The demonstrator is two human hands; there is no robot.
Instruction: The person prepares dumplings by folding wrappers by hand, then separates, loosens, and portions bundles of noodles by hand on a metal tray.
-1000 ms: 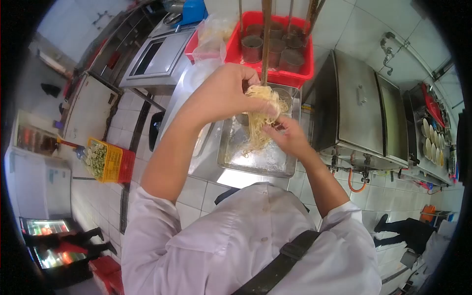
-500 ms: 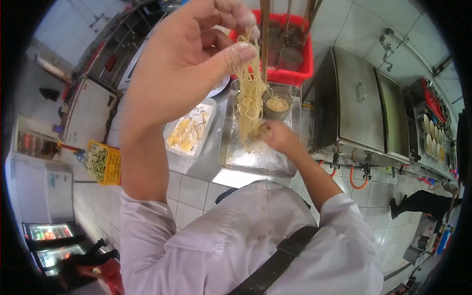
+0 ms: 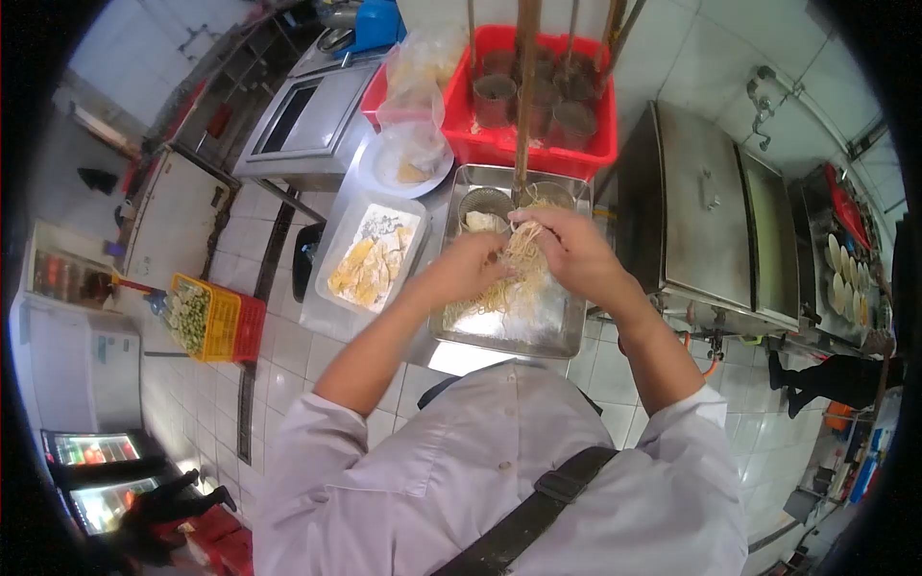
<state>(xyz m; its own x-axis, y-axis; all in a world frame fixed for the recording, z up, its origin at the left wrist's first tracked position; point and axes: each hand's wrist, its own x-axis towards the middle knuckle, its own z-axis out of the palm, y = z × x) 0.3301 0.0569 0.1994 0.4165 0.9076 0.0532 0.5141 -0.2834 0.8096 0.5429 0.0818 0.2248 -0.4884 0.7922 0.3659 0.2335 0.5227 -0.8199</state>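
Note:
Over the metal tray (image 3: 533,338), my left hand (image 3: 463,269) and my right hand (image 3: 579,252) are closed around a bunch of thin pale noodles (image 3: 524,252). The bunch hangs between my fingers, partly hidden by them. Loose noodle strands (image 3: 485,300) lie on the tray beneath my left hand. Just beyond my hands stands a mesh noodle strainer (image 3: 485,202) with a pale lump of noodles inside. A second strainer (image 3: 550,193) is beside it, largely covered by my right hand, and a long wooden handle (image 3: 525,115) rises behind them.
A red crate (image 3: 600,158) at the back holds several strainers. To the left are a white tub (image 3: 415,216) with floured yellow pieces and a white plate (image 3: 370,165). A steel cooker (image 3: 706,211) is on the right. People stand farther off at both sides.
My left hand has come down from high up with the hanging noodles. Both hands now meet on the noodles over the tray, and my right hand has moved slightly up and right.

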